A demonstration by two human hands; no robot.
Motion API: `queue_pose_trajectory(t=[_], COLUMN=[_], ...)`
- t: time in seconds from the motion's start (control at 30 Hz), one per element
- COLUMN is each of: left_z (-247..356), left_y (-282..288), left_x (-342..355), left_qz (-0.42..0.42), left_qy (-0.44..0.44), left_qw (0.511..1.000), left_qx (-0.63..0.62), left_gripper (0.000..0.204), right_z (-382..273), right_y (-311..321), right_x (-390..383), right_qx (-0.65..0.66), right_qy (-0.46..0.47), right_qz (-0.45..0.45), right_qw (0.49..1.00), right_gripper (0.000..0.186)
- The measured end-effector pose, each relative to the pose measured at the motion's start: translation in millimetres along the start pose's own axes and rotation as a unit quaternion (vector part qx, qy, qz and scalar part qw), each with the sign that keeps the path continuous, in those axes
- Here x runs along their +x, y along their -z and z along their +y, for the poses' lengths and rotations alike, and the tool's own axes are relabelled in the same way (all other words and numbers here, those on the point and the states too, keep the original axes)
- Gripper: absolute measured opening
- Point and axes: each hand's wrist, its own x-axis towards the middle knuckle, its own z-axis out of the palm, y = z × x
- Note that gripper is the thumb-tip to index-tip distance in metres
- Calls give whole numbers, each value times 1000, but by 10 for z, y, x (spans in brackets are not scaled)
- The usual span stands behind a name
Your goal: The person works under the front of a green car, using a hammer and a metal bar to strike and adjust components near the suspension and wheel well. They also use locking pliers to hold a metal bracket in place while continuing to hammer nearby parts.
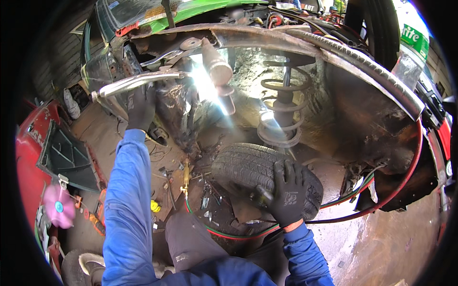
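Observation:
My left hand (141, 108), in a dark work glove, reaches up to the car's rusty front body, just under a curved pale metal strip (143, 83). The strip partly hides its fingers, so its grip does not show. With fingers spread, my right hand (288, 193), gloved too, lies on a black tyre (248, 164) on the floor. A dark rounded shape at its thumb is hard to make out. Beyond the tyre, a coil spring and strut (285, 102) stand in the wheel arch. Bright light glares beside a cylindrical metal part (217, 64).
A brass torch (186, 176) with red and green hoses (229, 234) stands among floor debris (207, 198). The hoses curve right, past a rusty fender edge (372, 74). A red car panel (36, 143) and a pink fan (59, 206) are at left.

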Motion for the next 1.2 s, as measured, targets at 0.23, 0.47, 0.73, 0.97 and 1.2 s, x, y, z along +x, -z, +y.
queue_pose_trajectory(t=[0.23,0.47,0.73,0.97,1.2], left_z=[263,740,1124,1183,1191], left_y=[321,-172,-410,-352,-385], left_x=[-76,-363,-408,-360,-401], left_qz=[-89,-34,-37,-8,93], left_qy=[-119,-77,-8,-33,-52], left_qw=[988,994,999,999,994], left_qx=[43,-74,-35,-5,27], left_gripper=[79,88,100,117,113], right_z=[38,56,11,-32,-176], right_y=[-13,20,27,21,287], right_x=[-26,-45,-17,-32,118], right_qx=[18,27,16,-18,45], right_qy=[1,2,-4,4,-17], right_qz=[9,11,1,-4,-24], right_qw=[1000,1000,1000,1000,999], right_gripper=[83,80,79,84,72])
